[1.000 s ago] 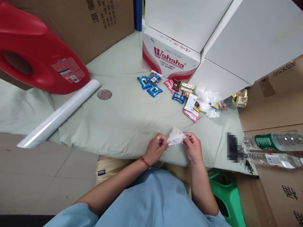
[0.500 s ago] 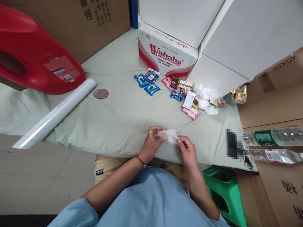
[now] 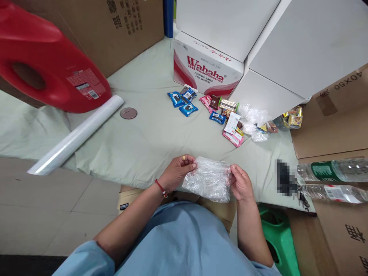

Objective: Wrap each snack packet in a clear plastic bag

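Note:
A crinkled clear plastic bag (image 3: 209, 179) hangs spread out between both hands, just in front of the pale green cloth's (image 3: 143, 142) near edge. My left hand (image 3: 177, 172) pinches the bag's upper left corner; it wears a ring and a red wrist string. My right hand (image 3: 240, 183) pinches the bag's right edge. Both hands are closed on the bag. Beyond them on the cloth lies a scatter of small snack packets (image 3: 218, 115), some blue, some pink.
A red jug (image 3: 48, 65) and a white film roll (image 3: 76, 136) lie at the left, with a round metal disc (image 3: 128, 113) nearby. A Wahaha carton (image 3: 205, 71) and white boxes stand behind. Two water bottles (image 3: 333, 180) lie right; a green stool (image 3: 277, 237) is below.
The plastic was a small crumpled wad between my fingertips. Now my hands have moved apart and it is opened out into a wide sheet-like bag.

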Action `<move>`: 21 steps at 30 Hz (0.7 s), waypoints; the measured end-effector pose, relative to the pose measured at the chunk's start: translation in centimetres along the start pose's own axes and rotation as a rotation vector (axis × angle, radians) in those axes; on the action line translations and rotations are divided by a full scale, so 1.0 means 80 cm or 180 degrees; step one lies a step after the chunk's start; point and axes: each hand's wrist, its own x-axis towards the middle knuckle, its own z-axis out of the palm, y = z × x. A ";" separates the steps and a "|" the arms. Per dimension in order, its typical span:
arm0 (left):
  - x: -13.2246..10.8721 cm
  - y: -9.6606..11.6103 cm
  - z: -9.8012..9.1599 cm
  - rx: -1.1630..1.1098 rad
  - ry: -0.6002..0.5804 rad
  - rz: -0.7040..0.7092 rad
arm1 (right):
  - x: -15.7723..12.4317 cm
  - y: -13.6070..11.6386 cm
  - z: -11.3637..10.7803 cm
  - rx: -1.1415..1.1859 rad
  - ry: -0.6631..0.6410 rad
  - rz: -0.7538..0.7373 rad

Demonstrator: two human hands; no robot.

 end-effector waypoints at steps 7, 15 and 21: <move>0.007 -0.016 -0.006 0.0101 0.0301 0.0136 | -0.011 0.015 0.013 0.0170 -0.0444 0.0260; -0.024 0.001 0.017 0.2162 0.1283 0.1772 | -0.013 0.016 0.021 0.0001 -0.0298 0.0153; -0.026 -0.019 0.056 0.2413 0.0167 0.1461 | -0.016 0.013 0.036 -0.0242 -0.0555 0.0073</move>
